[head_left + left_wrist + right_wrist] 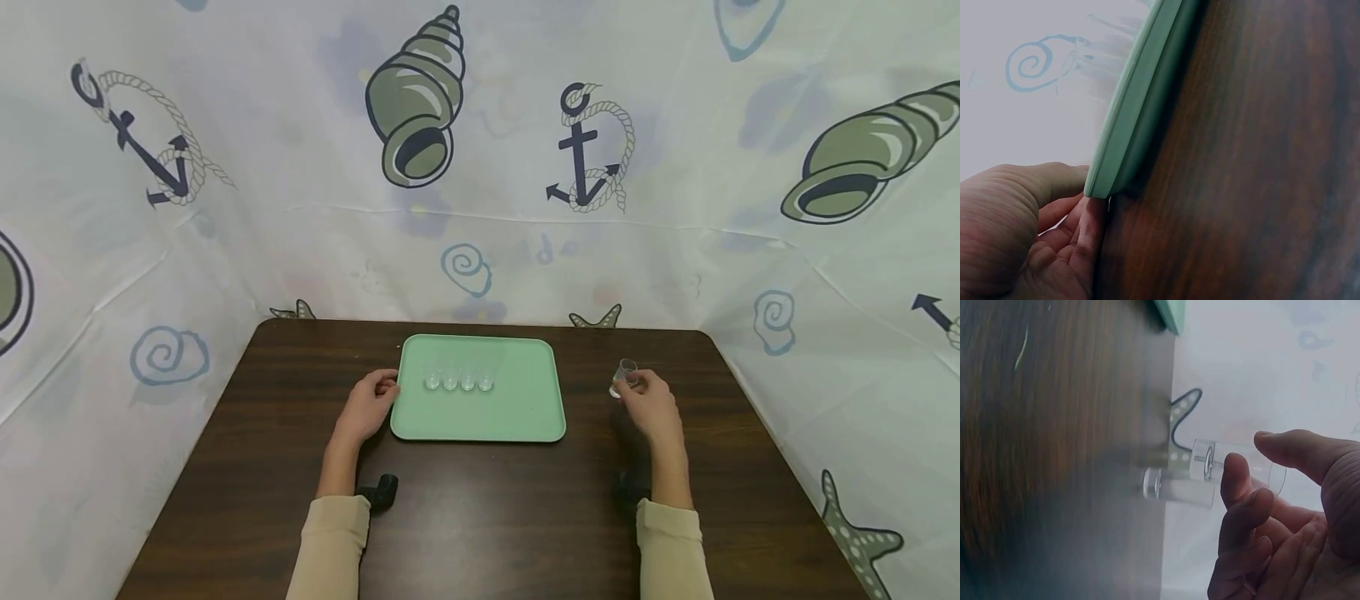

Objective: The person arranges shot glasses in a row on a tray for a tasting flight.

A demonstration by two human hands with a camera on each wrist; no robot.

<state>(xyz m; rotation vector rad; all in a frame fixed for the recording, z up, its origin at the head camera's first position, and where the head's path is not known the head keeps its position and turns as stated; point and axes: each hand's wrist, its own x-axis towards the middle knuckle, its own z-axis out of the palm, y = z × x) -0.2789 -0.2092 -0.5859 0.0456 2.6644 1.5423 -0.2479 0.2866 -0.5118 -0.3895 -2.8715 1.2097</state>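
Note:
My left hand (371, 406) is at the left edge of a light green tray (521, 400). In the left wrist view its thumb and fingers pinch the tray's rim. Several clear shot glasses (459, 382) stand in a row on the tray's left half. To the right of the tray, my right hand (652, 406) holds a clear shot glass (1202, 460) between thumb and fingers. Past it in the right wrist view, a second shot glass (1185, 491) stands upright on the table, partly overlapped by the held one.
The dark wood-grain table (480, 517) carries the tray near its far edge. A white cloth (510, 150) printed with shells and anchors hangs behind the table and at both sides. A black strap (381, 493) is on the left wrist.

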